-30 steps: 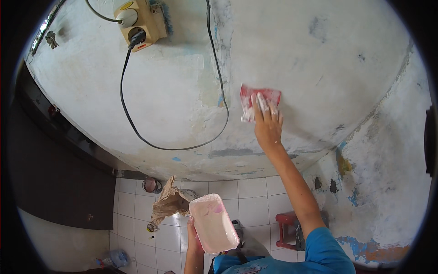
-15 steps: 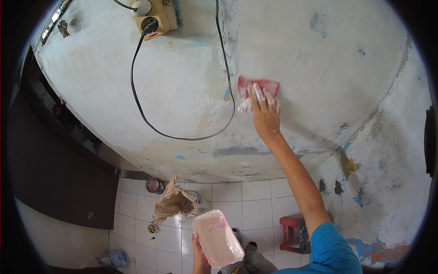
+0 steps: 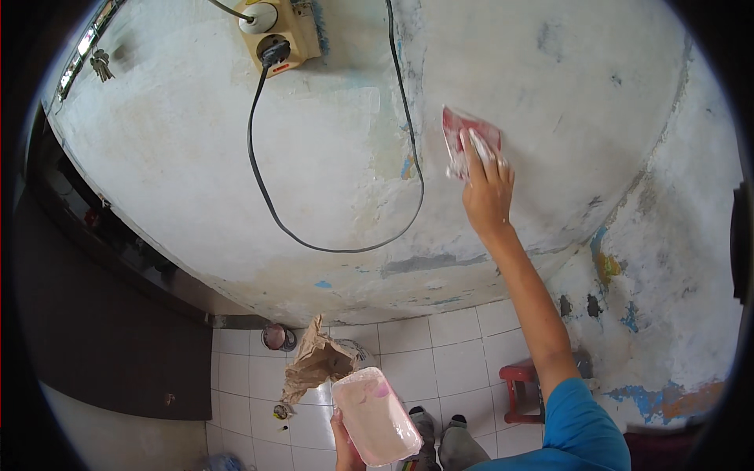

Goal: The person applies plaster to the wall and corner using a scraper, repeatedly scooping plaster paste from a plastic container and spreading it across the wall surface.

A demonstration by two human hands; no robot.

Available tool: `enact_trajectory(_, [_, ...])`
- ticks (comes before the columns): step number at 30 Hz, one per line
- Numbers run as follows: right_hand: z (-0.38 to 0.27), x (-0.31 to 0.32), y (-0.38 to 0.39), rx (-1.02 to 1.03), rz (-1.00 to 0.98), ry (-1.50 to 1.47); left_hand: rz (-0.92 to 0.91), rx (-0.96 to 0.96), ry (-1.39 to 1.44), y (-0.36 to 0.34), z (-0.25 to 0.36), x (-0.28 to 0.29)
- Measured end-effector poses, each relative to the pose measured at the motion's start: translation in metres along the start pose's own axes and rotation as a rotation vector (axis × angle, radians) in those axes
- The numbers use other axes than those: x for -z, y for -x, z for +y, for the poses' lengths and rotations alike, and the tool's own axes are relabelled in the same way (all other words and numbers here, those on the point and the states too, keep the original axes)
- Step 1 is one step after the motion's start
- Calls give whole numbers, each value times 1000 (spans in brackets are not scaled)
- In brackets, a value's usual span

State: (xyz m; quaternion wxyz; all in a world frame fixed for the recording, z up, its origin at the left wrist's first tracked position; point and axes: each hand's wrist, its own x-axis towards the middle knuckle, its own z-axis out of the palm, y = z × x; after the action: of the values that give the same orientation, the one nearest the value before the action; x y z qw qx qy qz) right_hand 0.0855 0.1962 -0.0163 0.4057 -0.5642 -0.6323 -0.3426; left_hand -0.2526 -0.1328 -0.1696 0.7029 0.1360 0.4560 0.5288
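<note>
My right hand [image 3: 488, 180] is closed on a red, flat putty spreader [image 3: 481, 129] smeared with white, and lays it against the patchy white wall [image 3: 542, 94]. White paste coats some of its fingers. Low in front of me, my left hand [image 3: 344, 441] grips the left side of a shallow pink tray [image 3: 375, 420]. Pale putty covers the inside of the tray, with a bright pink patch near its far end. Most of the left hand's fingers are hidden beneath the tray.
A black cable [image 3: 263, 188] loops down the wall from a yellowed socket box [image 3: 276, 35]. On the tiled floor stand an open paper sack [image 3: 318, 365], a paint can [image 3: 276, 337] and a red stool [image 3: 518, 392]. A dark door [image 3: 118, 314] is at left.
My right hand has moved slightly up and to the right across the wall with the spreader, which is now more tilted. The tray stays in my left hand. The view has shifted a little.
</note>
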Motion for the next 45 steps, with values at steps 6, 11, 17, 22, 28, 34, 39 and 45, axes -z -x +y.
enact_trajectory(6, [-15, -29, 49, 77, -152, 39, -32, -11, -19, -7, 15, -1])
enact_trajectory(11, [-3, -16, 94, 104, -362, -104, -48, -17, -35, -7, 22, -2])
enact_trajectory(17, [-2, 3, -8, 16, -15, -45, -81, 9, -48, -1, 25, 7])
enact_trajectory(22, [-10, -38, 62, 95, -130, 51, -93, -12, -13, -4, 22, 4])
enact_trajectory(28, [-26, -28, 149, 70, -446, -75, -72, -5, 8, 2, 29, -3])
enact_trajectory(34, [-46, 70, 151, -1239, -584, -1417, -126, -73, -42, -7, 56, -42])
enact_trajectory(39, [-77, 187, 153, -1522, -529, -1633, -252, -60, -76, -41, 52, -74])
enact_trajectory(45, [-52, 253, 189, -1502, -549, -1343, -395, -74, -243, -42, 50, -141])
